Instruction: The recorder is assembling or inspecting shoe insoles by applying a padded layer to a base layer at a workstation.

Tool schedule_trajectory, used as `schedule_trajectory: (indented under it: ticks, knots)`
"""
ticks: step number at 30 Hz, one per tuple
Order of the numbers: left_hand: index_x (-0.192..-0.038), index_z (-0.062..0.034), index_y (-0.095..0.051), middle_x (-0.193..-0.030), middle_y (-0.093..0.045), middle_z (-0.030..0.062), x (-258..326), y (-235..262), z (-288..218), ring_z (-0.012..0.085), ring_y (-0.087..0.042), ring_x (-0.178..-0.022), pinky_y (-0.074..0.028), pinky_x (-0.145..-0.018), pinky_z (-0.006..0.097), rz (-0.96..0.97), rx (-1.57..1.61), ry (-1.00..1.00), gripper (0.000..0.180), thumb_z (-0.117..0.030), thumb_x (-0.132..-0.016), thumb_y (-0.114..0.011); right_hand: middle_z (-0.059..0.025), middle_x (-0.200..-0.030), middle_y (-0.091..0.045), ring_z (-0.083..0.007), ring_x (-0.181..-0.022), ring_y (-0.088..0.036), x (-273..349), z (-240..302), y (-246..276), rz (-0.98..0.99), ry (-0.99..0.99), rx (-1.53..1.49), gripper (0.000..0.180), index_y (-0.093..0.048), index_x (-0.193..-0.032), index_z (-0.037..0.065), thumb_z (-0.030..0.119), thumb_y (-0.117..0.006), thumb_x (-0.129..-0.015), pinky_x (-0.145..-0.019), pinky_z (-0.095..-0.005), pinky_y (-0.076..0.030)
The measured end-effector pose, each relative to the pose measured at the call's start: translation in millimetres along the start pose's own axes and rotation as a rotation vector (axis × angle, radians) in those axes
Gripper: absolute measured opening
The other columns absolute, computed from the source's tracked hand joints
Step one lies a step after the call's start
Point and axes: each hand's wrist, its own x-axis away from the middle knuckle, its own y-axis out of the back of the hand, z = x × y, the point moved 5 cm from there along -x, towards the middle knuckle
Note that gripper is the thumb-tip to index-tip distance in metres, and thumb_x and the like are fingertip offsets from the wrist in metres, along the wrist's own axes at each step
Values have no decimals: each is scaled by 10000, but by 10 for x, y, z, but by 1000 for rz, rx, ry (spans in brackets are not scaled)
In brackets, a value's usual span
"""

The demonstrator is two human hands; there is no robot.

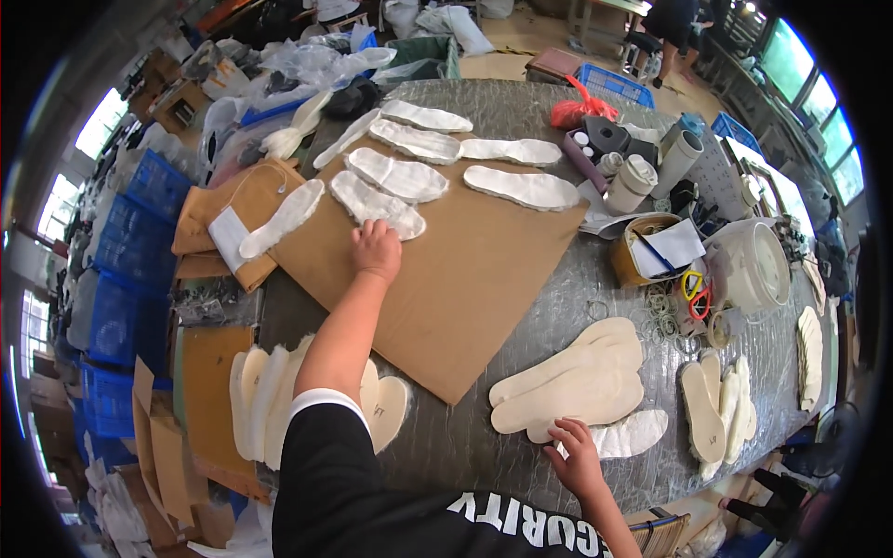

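Observation:
My left hand [376,253] reaches up onto the brown cardboard sheet [465,279], its fingers closed over the near end of a white fluffy insole [372,205]. Around it lie more white insoles, among them a pair-like overlap [400,175] just beyond and a single one [521,189] to the right. Low on the right, my right hand [577,456] has its fingers apart at the end of another white insole [633,434]. That hand is beside a fanned stack of beige insoles [581,372]. My left forearm partly covers a row of beige insoles [389,409].
At the right stand a white tub [633,183], a clear bucket [749,265], a box with papers [642,251] and scissors [693,286]. More insoles [702,409] lie near the right edge. Blue crates [121,316] line the left. A red bag [583,110] sits at the back.

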Motion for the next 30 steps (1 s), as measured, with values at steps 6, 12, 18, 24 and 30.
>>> schedule_trajectory:
  ticks: [6, 12, 18, 24, 30]
  knots:
    - [-754, -119, -607, -912, -571, 38, 272, 392, -161, 265, -524, -928, -402, -817, 423, -98, 245, -55, 60, -120, -728, -661, -143, -1050, -648, -285, -951, -644, -277, 342, -217, 158, -71, -435, 238, -650, -1058, 12, 78, -680, -832, -819, -378, -522]
    - [-829, -21, -604, -945, -594, 99, 1111, 1506, -800, 298, -541, -934, -406, -810, 458, 45, 562, -294, 119, -61, -722, -636, -138, -1249, -571, -251, -1110, -583, -316, 322, -893, 276, -462, -1400, 465, -462, -1342, 8, 279, -538, -972, -923, -384, -480]
    - [-711, -72, -604, -907, -610, 62, 2389, 2257, -1558, 259, -561, -927, -384, -825, 431, 374, 749, -373, 69, -96, -690, -665, -157, -1169, -606, -224, -1008, -619, 102, 337, -1099, 233, -561, -1464, 506, -395, -1368, -19, 161, -580, -932, -816, -327, -511]
    - [-897, -53, -686, -819, -654, 132, 2993, 2384, -1942, 318, -637, -757, -487, -706, 386, 922, 1243, -163, 134, -157, -814, -668, -94, -999, -654, -135, -851, -639, 923, -44, -938, 439, -513, -1225, 420, -486, -1295, 15, 75, -622, -902, -712, -273, -519]
    - [-1024, 31, -608, -960, -645, 167, 3204, 2245, -2561, 292, -654, -786, -516, -720, 355, 851, 1280, -449, 180, -88, -896, -567, -39, -1010, -656, -110, -915, -604, 1303, -64, -691, 124, -480, -887, 441, -568, -1218, 5, 179, -723, -844, -803, -264, -500]
